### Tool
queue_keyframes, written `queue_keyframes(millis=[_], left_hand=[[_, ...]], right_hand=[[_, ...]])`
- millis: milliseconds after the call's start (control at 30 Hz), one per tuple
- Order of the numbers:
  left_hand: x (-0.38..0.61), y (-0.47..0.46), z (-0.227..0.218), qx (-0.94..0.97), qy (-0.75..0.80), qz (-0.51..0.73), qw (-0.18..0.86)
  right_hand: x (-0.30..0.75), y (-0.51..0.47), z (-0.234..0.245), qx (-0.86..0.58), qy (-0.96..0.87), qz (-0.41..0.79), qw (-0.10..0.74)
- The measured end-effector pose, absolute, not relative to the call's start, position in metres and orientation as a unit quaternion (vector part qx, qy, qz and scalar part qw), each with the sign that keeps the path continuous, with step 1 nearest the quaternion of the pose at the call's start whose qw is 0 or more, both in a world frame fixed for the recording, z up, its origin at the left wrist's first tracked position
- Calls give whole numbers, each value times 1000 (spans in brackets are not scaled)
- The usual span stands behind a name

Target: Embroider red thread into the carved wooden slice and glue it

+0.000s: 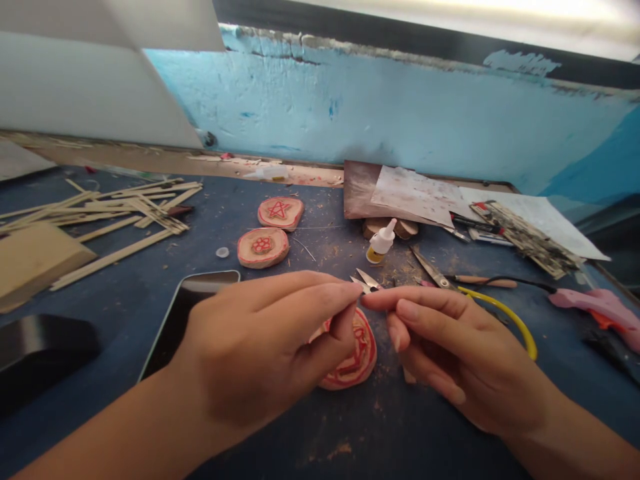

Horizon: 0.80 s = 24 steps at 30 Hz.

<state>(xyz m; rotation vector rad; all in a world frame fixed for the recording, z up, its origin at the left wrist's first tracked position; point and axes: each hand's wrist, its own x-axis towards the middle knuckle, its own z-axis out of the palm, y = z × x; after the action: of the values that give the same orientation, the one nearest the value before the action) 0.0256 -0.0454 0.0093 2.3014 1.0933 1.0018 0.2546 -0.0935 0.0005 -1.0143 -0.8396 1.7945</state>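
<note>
My left hand (270, 333) is closed in a pinch, thumb against index finger. A tiny dark speck shows at its fingertips, too small to name. Facing it, my right hand (455, 347) is loosely open, its index finger stretched out to the left hand's fingertips and its other fingers curled apart. Below them lies a round wood slice (367, 360) with red painted lines, partly hidden by the left hand. Scissors (367, 279) with yellow handles lie behind the fingertips. A small white glue bottle (381, 243) stands upright beyond them.
Two red-painted wood slices (263, 248) lie at the back. Thin wooden sticks (130, 207) and a wood block (43, 260) are on the left, a phone (185, 313) nearer. To the right are a pink glue gun (595, 307), papers (415, 193) and a second pair of scissors (430, 267).
</note>
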Motion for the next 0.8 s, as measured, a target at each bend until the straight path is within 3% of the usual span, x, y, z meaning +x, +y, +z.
queue_keyframes(millis=[100, 167, 533, 800], left_hand=[[23, -47, 6, 873, 333, 346, 85], [22, -46, 3, 883, 317, 340, 64], [29, -42, 5, 874, 341, 340, 72], [34, -43, 10, 774, 419, 445, 164]], right_hand=[[254, -94, 0, -409, -336, 725, 441], [254, -94, 0, -418, -333, 720, 443], [254, -96, -4, -425, -346, 721, 424], [252, -95, 0, -414, -330, 720, 449]])
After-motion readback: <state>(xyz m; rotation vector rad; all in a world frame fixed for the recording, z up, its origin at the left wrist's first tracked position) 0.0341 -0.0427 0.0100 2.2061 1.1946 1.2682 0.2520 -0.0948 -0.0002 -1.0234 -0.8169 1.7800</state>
